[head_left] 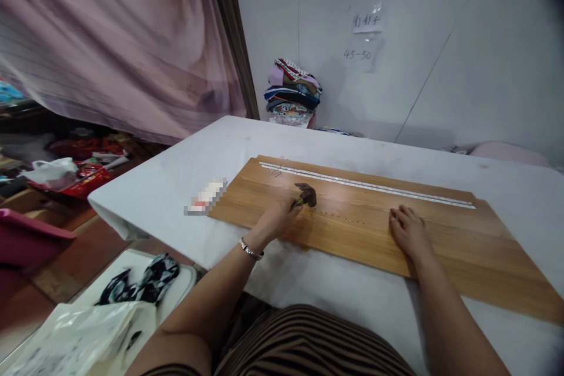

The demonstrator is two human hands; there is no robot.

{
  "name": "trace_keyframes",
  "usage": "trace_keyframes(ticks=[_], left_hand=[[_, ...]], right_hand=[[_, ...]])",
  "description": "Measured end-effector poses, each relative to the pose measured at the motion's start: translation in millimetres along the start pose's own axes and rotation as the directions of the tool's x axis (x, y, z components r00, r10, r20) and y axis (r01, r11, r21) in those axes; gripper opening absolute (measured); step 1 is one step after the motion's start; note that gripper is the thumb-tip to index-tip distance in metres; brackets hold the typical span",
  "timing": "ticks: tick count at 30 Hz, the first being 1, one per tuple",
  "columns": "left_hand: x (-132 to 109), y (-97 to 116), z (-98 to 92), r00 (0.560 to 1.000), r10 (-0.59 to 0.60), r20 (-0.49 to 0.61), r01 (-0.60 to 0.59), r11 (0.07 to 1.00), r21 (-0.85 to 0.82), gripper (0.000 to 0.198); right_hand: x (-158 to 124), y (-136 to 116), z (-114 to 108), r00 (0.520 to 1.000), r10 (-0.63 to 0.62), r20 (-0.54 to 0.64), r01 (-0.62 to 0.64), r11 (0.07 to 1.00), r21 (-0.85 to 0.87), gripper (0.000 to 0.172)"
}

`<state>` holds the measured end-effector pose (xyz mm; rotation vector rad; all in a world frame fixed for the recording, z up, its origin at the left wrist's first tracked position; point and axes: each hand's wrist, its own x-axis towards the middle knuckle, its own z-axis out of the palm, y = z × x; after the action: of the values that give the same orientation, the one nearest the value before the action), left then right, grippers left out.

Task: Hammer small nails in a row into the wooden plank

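Note:
My left hand (284, 215) is closed round the handle of a claw hammer (307, 195). The hammer's dark metal head is low over a wooden board (352, 249), close to the left end of a row of small dark dots, perhaps nails (339, 215). Further right, my right hand (410, 230) rests on the board with its fingers bent and drawn together at the tips. Whatever those fingertips might hold is too small to make out. Two thin silvery strips (365, 183) run along the far side of the board.
A white-covered table (158, 179) carries the board; a blurred-out object (206, 197) lies at the board's left end. Folded cloths (293, 94) are stacked by the wall behind. At lower left stands a pale stool (126, 276) with patterned cloth and a plastic bag (74, 338).

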<state>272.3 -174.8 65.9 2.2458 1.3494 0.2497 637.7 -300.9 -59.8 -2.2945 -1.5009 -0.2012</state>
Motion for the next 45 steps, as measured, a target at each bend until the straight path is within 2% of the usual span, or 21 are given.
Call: trace_keyframes(ticks=[7,14,22,33,40,45], left_hand=[[1.4,-2.4,4.2,1.000,-0.013,0.028,0.012,1.000,0.011,0.029],[-0.4,1.5,-3.4,1.000,0.010,-0.019,-0.010,1.000,0.005,0.027],[0.3,-0.6,2.0,1.000,-0.012,0.024,0.011,1.000,0.024,0.029],[-0.9,1.5,-2.2,1.000,-0.007,-0.026,0.007,1.000,-0.002,0.027],[0.7,-2.9,4.5,1.000,-0.016,0.020,0.016,1.000,0.012,0.029],[-0.5,-1.0,0.9,1.000,-0.003,0.001,0.003,1.000,-0.020,0.028]], right_hand=[[0.1,0.7,1.8,1.000,0.009,0.002,-0.009,1.000,0.021,0.043],[0.1,-0.6,-0.8,1.000,-0.007,0.005,0.006,1.000,0.014,0.043],[-0.3,-3.4,-3.8,1.000,-0.008,0.014,0.008,1.000,-0.007,0.043],[-0.3,-2.3,-2.7,1.000,-0.001,0.007,0.001,1.000,0.010,0.043],[-0.4,-0.1,-0.3,1.000,-0.011,-0.010,0.011,0.999,0.043,0.044],[-0.9,-0.6,-0.6,1.000,-0.004,-0.010,0.004,1.000,0.028,0.043]])
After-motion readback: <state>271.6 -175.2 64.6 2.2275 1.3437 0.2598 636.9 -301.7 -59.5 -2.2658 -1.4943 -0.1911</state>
